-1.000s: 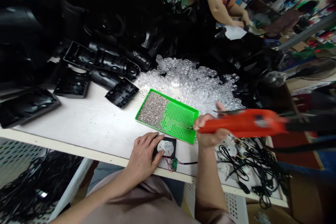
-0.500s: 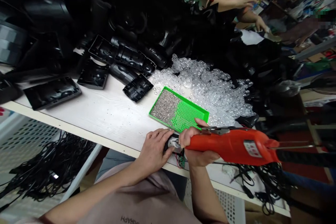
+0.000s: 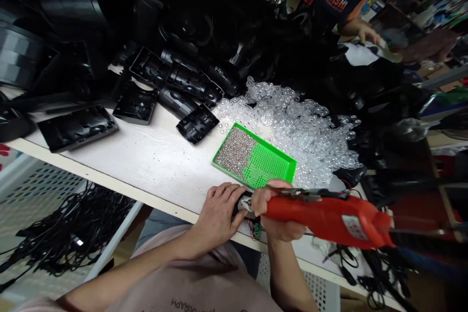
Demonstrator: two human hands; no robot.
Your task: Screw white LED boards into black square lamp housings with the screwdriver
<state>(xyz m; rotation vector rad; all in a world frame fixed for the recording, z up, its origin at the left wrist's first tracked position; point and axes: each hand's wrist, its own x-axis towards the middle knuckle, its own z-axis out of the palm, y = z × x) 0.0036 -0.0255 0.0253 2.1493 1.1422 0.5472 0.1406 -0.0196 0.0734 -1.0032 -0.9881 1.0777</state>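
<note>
My left hand (image 3: 219, 214) is closed around a small black housing with a silvery part (image 3: 244, 202), holding it down near the table's front edge. In my right hand (image 3: 272, 212) is a red electric screwdriver (image 3: 325, 217), lying almost level with its tip pointing left at the silvery part. Whether the tip touches a screw is hard to make out. A small green circuit board (image 3: 257, 230) with red wires hangs below the housing. Just beyond my hands sits a green tray (image 3: 274, 158), its left half covered with tiny metal screws (image 3: 234, 151).
Clear plastic discs (image 3: 303, 126) are heaped behind the tray. Black plastic shells (image 3: 78, 126) lie along the left and back of the white table (image 3: 146, 161). Black cables (image 3: 66, 234) fill a white basket below left. Across the table, a co-worker's hand (image 3: 367, 34) is near a white item.
The rear of the screwdriver has tipped lower, while its tip stays at the housing. Across the table, one of the co-worker's hands has moved up and left. The whole view has shifted slightly.
</note>
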